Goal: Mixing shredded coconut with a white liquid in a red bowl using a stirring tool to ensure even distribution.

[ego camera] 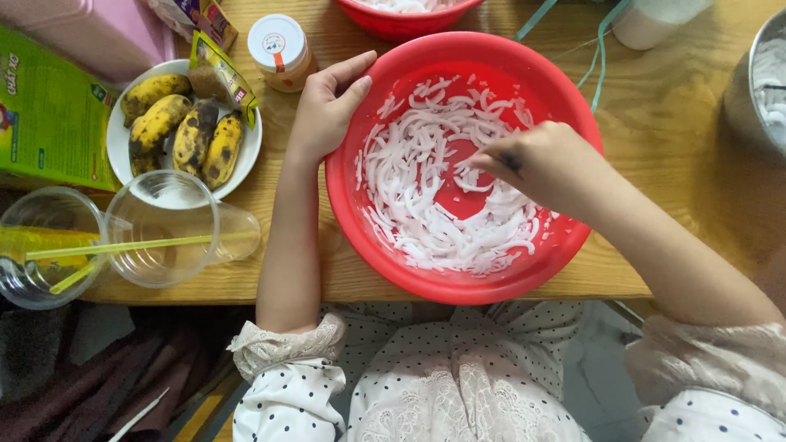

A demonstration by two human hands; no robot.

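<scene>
A big red plastic bowl (565, 90) sits on the wooden table in front of me, holding several thin white strips (426, 221) spread around its bottom. My left hand (327, 106) rests against the bowl's left rim, thumb hooked over the edge, steadying it. My right hand (532, 160) reaches inside the bowl from the right, fingers bunched and touching a few white strips near the middle. Whether it pinches any is hard to tell.
A white plate (123, 155) of several spotted bananas (184, 131) lies left of the bowl. Two clear plastic cups (164, 237) with a yellow straw lie on their side at the table's near edge. A small white-lidded jar (278, 49), green box (49, 115), second red bowl (401, 20), metal pot (757, 90).
</scene>
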